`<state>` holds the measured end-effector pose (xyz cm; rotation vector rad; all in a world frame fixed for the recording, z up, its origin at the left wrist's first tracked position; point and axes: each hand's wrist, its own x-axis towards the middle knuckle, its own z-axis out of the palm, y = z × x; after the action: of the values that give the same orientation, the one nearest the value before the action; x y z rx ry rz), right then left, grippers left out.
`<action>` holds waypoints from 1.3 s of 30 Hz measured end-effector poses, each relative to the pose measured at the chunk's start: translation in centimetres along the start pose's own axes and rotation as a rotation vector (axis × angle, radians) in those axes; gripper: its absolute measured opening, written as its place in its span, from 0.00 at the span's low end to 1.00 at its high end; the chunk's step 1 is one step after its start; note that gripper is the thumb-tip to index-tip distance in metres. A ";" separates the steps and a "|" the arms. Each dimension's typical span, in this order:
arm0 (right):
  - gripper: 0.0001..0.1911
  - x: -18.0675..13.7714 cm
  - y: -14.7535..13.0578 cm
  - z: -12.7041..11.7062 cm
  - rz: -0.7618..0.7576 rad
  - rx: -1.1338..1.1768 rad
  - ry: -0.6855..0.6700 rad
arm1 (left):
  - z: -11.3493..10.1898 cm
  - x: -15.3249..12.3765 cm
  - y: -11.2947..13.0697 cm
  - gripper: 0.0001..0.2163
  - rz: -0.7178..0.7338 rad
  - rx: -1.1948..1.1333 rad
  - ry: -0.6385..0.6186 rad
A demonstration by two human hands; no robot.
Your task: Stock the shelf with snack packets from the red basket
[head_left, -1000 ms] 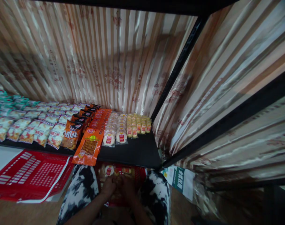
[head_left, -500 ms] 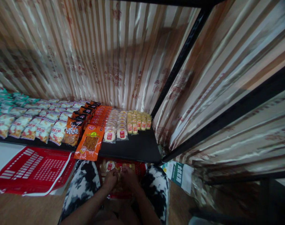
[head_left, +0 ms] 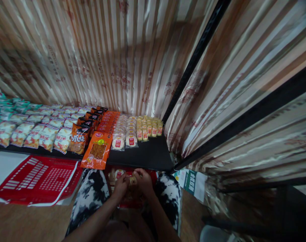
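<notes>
Between my knees, my left hand (head_left: 121, 187) and my right hand (head_left: 144, 181) meet over a red container (head_left: 155, 176) holding packaged snacks. A small yellow wrapped cake (head_left: 133, 180) shows between them, with the fingers of both hands closed at its sides. Beside my left hand, a white round wrapped cake (head_left: 119, 173) with a red label lies in the container. On the black shelf (head_left: 142, 156) ahead stand rows of white round wrapped cakes (head_left: 118, 144) and small yellow wrapped cakes (head_left: 145, 133). The dim light hides finger details.
Orange stick-snack bags (head_left: 97, 151), brown snack bags (head_left: 78, 139) and white snack bags (head_left: 47, 137) fill the shelf leftwards. A red basket (head_left: 39, 181) with a white handle lies at left. Black posts (head_left: 193, 64) and striped curtains rise behind; a green-and-white package (head_left: 191, 183) lies at right.
My hands have risen slightly, and my right hand has shifted a little right. The yellow wrapped cake between them shows more plainly. The view has tilted slightly.
</notes>
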<state>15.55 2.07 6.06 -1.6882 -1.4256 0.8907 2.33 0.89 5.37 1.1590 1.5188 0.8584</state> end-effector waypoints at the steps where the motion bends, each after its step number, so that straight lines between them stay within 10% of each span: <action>1: 0.13 0.0 -0.2 -0.2 0.003 -0.001 0.004 | 0.0 0.0 0.0 0.07 0.005 -0.016 -0.006; 21: 0.31 1.1 -3.0 -2.2 0.185 0.453 0.078 | 0.5 -1.1 2.9 0.10 -0.099 -0.447 -0.075; 39: 0.24 1.0 -1.6 -2.2 0.126 0.460 0.118 | -0.3 -0.7 4.8 0.10 -0.070 -0.403 0.027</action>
<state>16.81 3.00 8.45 -1.4602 -0.9523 1.0743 3.23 1.60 10.05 0.7976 1.3212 1.0761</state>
